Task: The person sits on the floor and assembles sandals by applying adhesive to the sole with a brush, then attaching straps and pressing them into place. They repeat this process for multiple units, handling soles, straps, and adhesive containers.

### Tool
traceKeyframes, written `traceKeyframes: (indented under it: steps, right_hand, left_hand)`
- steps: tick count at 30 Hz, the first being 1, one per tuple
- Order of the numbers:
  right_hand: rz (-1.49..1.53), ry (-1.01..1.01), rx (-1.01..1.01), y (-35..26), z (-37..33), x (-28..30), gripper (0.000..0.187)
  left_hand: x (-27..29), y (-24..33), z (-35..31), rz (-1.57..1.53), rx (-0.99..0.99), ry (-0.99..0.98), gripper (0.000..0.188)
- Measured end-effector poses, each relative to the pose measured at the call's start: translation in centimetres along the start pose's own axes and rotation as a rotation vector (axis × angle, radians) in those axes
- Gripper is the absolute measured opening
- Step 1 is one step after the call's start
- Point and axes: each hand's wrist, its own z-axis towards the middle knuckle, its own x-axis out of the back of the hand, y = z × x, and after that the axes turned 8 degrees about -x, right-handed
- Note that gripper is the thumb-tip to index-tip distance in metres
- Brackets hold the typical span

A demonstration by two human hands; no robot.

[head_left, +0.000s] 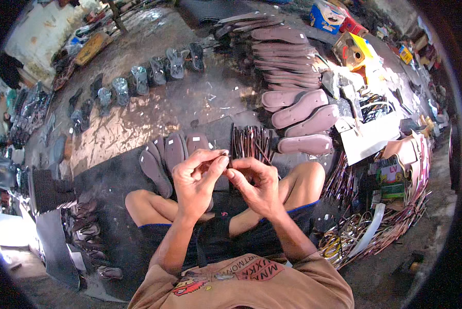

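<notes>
In front of my body my left hand (197, 175) and my right hand (257, 185) meet, thumbs and forefingers pinched. Between their fingertips is a small dark strip (228, 160), mostly covered by the fingers. Just beyond my right hand lies a bundle of narrow, glossy brown strips (252, 141). Several brown shoe soles (175, 149) with small white labels lie past my left hand, near my knee.
More brown soles (304, 110) lie in stacks at the far right, beside a white sheet (362, 139). A row of clear-wrapped sandals (139, 80) stands across the floor. Loose strips (344, 242) heap at my right; footwear parts (89, 232) lie at my left.
</notes>
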Motion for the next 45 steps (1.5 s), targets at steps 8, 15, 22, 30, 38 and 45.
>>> traceKeyframes:
  steps: [8, 15, 22, 30, 38, 45]
  right_hand:
    - [0.291, 0.014, 0.120, -1.7, 1.1, -2.0, 0.016]
    - [0.157, 0.021, 0.238, -2.3, 0.5, -4.4, 0.017]
    - [0.239, 0.048, 0.261, -0.3, 0.6, -6.6, 0.016]
    - [-0.251, -0.038, 0.284, 1.2, 0.2, -4.8, 0.022]
    - [-0.612, 0.224, 0.335, 2.4, 4.4, -2.0, 0.019]
    - [-0.891, 0.161, 0.479, 4.0, 5.5, 0.2, 0.022]
  left_hand:
    - [2.7, 1.6, -2.1, -0.031, -0.056, 0.189, 0.017]
    - [3.8, 2.3, -2.7, -0.168, 0.111, 0.169, 0.019]
    - [4.1, 1.0, -2.8, -0.275, 0.171, 0.250, 0.016]
    - [5.5, -3.7, -5.6, -0.395, 0.482, 0.267, 0.013]
    - [5.8, -16.9, -1.3, 0.886, 0.065, -0.109, 0.066]
    - [1.5, -16.0, 1.2, 1.349, 0.298, -0.318, 0.093]
